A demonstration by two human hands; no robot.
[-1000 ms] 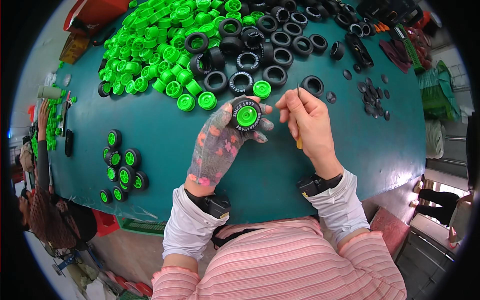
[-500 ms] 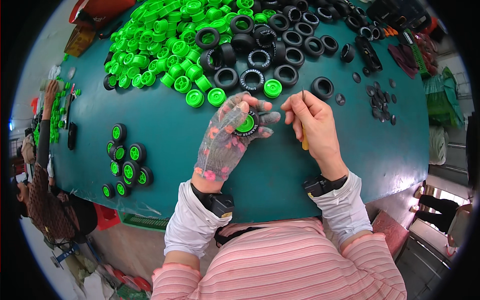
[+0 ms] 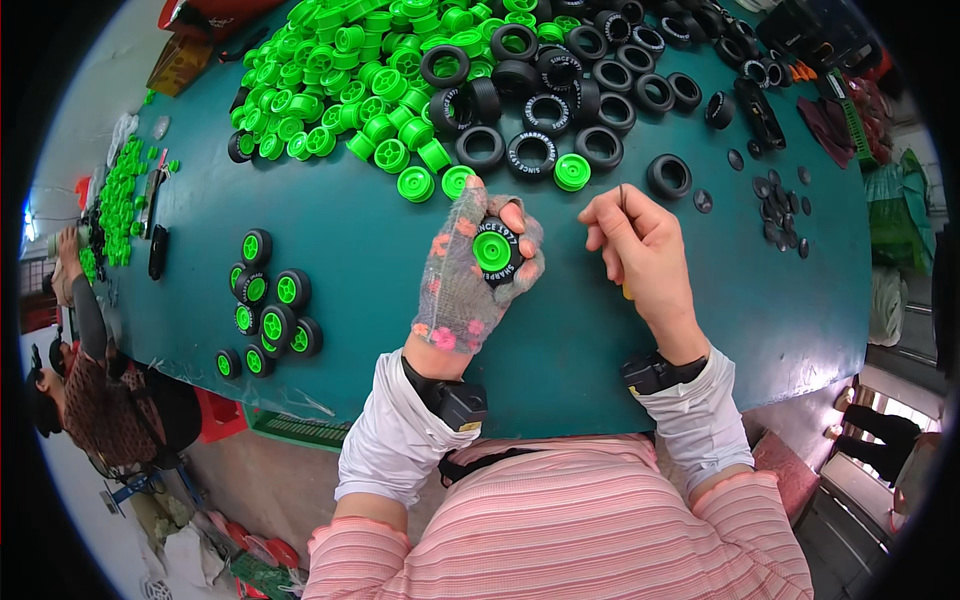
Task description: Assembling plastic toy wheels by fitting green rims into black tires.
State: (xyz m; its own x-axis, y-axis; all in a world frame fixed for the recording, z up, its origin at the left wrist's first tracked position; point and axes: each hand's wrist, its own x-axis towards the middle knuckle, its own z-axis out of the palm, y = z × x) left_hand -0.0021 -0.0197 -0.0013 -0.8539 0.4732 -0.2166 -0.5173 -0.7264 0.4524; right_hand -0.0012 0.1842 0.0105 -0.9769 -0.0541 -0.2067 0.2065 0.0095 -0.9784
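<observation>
My left hand (image 3: pixel 455 275), in a grey flowered fingerless glove, is closed around a toy wheel (image 3: pixel 492 252) made of a black tyre with a green rim inside. The rim's face is turned up toward me. To its right, my bare right hand (image 3: pixel 645 245) pinches a thin pointed tool with a yellow handle (image 3: pixel 627 292); most of the tool is hidden by the fingers. Its dark tip shows above the knuckles, apart from the wheel. Just beyond my hands lie a loose green rim (image 3: pixel 572 172) and a loose black tyre (image 3: pixel 669 176).
A heap of green rims (image 3: pixel 380 85) and scattered black tyres (image 3: pixel 545 112) cover the table's far side. Several fitted wheels (image 3: pixel 275 325) lie at the left, small dark discs (image 3: pixel 775 205) at the right. Another person (image 3: pixel 95 370) reaches over the table's left end.
My left fingers have curled in around the wheel, which now faces up more fully. The right hand still grips the tool, slightly turned. The whole view has shifted a little.
</observation>
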